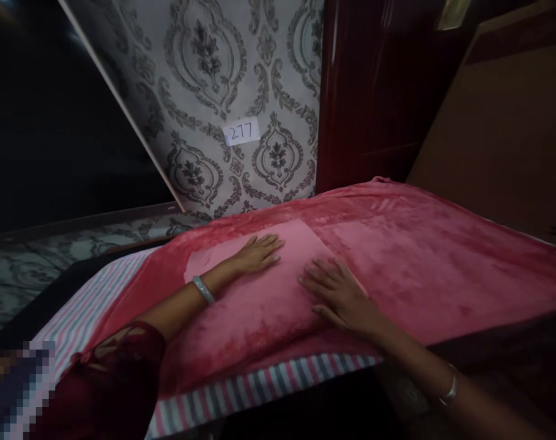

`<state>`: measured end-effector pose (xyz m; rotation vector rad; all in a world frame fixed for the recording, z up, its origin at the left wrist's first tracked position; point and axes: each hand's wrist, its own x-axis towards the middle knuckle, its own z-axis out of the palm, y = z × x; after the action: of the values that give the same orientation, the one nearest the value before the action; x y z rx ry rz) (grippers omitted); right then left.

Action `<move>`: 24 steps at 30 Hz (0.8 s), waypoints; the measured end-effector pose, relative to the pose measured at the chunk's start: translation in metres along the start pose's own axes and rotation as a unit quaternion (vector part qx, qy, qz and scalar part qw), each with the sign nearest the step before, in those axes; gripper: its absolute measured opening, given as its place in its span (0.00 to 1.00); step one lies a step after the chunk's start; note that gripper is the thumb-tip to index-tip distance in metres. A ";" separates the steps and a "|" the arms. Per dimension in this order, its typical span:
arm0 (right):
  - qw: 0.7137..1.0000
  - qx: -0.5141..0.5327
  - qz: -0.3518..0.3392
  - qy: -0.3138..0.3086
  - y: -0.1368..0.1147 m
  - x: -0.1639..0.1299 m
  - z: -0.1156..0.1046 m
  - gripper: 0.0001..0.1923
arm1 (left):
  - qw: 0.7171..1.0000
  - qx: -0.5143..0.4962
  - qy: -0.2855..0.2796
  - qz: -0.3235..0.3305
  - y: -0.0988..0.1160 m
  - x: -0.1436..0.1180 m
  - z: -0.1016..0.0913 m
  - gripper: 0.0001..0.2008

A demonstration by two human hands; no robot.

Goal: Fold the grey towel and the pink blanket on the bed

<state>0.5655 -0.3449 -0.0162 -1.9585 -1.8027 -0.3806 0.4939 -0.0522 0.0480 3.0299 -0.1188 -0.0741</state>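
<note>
A pink-red plush blanket (419,263) is spread over a raised flat surface. On its middle lies a smooth, lighter pink panel (291,235) with straight edges; whether it is a separate cloth or part of the blanket I cannot tell. My left hand (259,253) rests palm down on this panel, its fingers stretched out. Near the panel's right edge, my right hand (335,293) is open with fingers spread, slightly blurred, on or just above the fabric. Neither hand holds anything. Beneath the blanket, a striped sheet (259,382) shows along the front and left edges.
Behind the blanket stands a wall with patterned grey paper (208,55), bearing a label (241,131) marked 277. A large black panel (62,122) is at the left. A dark red glossy door or cabinet (369,91) and a brown board (502,134) stand at the right.
</note>
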 end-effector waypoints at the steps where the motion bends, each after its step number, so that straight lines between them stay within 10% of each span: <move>1: 1.000 0.001 -0.010 -0.005 -0.006 0.007 -0.002 0.29 | 1.000 0.008 0.005 -0.009 0.003 -0.003 0.006 0.32; 16: 0.993 -0.006 -0.023 -0.116 -0.014 0.016 0.023 0.31 | 0.999 0.023 0.035 -0.011 0.008 -0.012 0.023 0.32; 24: 0.994 -0.044 0.085 -0.056 0.020 -0.018 0.002 0.28 | 0.997 -0.025 0.026 -0.068 0.024 -0.155 0.017 0.35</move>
<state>0.5831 -0.3606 -0.0295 -2.2160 -1.6948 -0.3036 0.3369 -0.0651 0.0402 2.9831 0.0920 -0.0081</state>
